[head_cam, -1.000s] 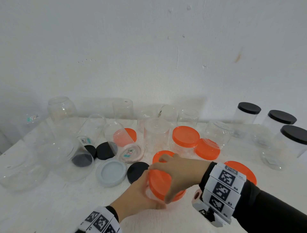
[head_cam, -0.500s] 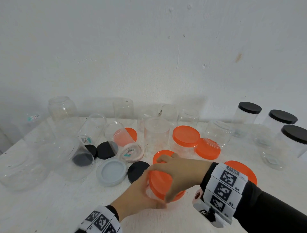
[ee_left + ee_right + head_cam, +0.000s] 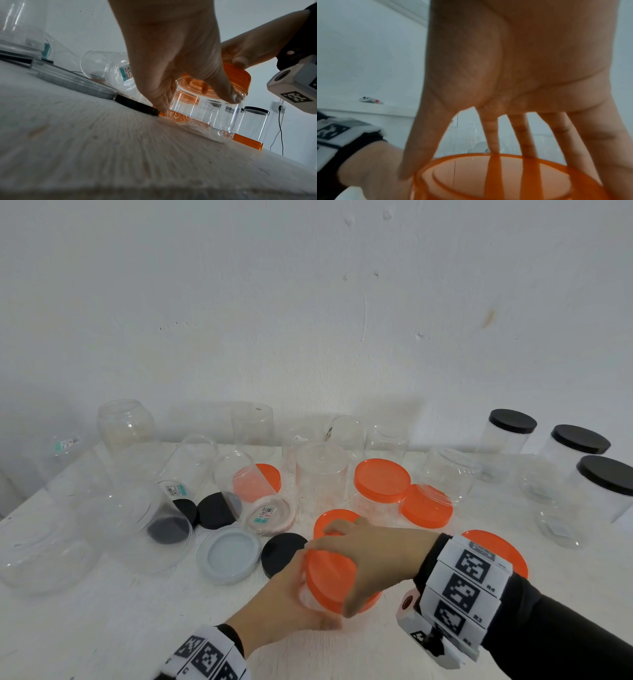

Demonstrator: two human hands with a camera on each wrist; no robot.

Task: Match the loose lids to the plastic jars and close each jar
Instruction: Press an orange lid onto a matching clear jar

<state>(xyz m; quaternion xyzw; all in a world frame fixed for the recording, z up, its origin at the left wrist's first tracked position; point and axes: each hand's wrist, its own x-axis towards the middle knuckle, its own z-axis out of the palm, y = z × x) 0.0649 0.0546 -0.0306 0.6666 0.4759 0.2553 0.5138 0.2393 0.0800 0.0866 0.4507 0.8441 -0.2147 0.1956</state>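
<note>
A small clear plastic jar (image 3: pixel 205 115) stands on the white table near the front centre. An orange lid (image 3: pixel 329 577) sits on its mouth, tilted toward me in the head view. My left hand (image 3: pixel 294 594) grips the jar's wall from the left, thumb and fingers curled round it. My right hand (image 3: pixel 356 563) comes over from the right and grips the orange lid (image 3: pixel 505 175), with its fingers spread over the rim. Most of the jar is hidden under both hands in the head view.
Loose orange lids (image 3: pixel 334 520) (image 3: pixel 496 549) lie just behind and to the right. Black lids (image 3: pixel 282 553) and a grey lid (image 3: pixel 228 554) lie to the left. An orange-lidded jar (image 3: pixel 382 484) stands behind, three black-lidded jars (image 3: pixel 579 446) far right, and several open clear jars at back and left.
My right hand's fingers have crept slightly leftward around the orange lid. The jar and my left hand stay in place.
</note>
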